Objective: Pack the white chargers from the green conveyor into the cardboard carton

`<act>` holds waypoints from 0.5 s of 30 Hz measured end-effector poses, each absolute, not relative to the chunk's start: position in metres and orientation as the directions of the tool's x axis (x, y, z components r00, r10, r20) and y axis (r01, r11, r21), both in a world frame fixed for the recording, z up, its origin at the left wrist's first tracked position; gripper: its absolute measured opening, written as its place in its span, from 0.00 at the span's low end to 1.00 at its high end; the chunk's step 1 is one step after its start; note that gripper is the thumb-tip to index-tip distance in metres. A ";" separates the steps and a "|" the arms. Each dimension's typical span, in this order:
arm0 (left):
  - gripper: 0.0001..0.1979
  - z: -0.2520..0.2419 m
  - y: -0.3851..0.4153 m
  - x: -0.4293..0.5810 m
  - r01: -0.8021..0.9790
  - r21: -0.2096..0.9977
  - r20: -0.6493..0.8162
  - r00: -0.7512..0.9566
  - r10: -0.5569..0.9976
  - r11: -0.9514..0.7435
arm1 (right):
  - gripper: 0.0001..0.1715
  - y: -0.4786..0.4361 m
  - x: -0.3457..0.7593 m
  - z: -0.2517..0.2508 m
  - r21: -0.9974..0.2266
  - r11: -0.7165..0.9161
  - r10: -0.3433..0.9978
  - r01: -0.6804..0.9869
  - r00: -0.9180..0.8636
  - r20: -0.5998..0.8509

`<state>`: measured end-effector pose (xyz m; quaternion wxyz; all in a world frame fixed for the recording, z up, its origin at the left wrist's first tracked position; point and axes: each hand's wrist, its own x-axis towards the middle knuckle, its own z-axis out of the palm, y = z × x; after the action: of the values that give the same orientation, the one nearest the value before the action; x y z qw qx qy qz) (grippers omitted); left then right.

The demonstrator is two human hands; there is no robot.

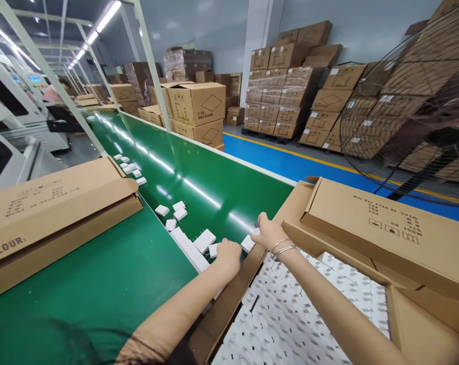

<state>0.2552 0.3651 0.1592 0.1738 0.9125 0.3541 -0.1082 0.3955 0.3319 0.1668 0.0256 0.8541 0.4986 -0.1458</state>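
Note:
My left hand [229, 255] is closed at the belt's near edge, its fingers curled over a white plug adapter [213, 250] that shows partly beside them. My right hand [270, 234], with bangles on the wrist, reaches past the open carton's rim. Its fingers close on a white plug adapter, mostly hidden, with prongs showing near the fingertips. Another white adapter [247, 244] lies just left of that hand. Below my right forearm, an open carton [248, 276] holds tightly packed rows of white adapters [275, 309], prongs upward.
More loose adapters [179, 214] lie along the green conveyor belt [221, 177]. A white rail [187, 248] runs beside it. A closed carton [62, 203] rests on the green table [100, 294] at left. Carton flaps [389, 223] stick out right, near a large fan [412, 111].

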 end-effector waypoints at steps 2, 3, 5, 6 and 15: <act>0.14 0.172 0.372 0.241 0.682 0.272 -0.293 0.731 0.617 -0.679 | 0.20 0.338 0.388 0.161 -0.075 -0.528 0.823 0.846 0.488 -0.290; 0.17 0.180 0.376 0.230 0.675 0.287 -0.276 0.738 0.616 -0.680 | 0.19 0.343 0.383 0.157 -0.069 -0.532 0.817 0.844 0.490 -0.304; 0.21 0.195 0.383 0.201 0.668 0.339 -0.231 0.742 0.630 -0.662 | 0.18 0.354 0.373 0.148 -0.071 -0.524 0.813 0.849 0.474 -0.339; 0.23 0.201 0.385 0.184 0.669 0.378 -0.206 0.734 0.647 -0.639 | 0.17 0.359 0.370 0.144 -0.075 -0.516 0.812 0.853 0.460 -0.358; 0.20 0.181 0.368 0.036 0.667 0.665 -0.058 0.494 0.868 -0.335 | 0.18 0.364 0.364 0.133 -0.044 -0.395 0.822 0.918 0.332 -0.462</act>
<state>0.0359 0.3678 0.1808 0.3217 0.8021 0.4784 0.1556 0.3642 0.3640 0.1330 0.1133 0.8081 0.5383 -0.2107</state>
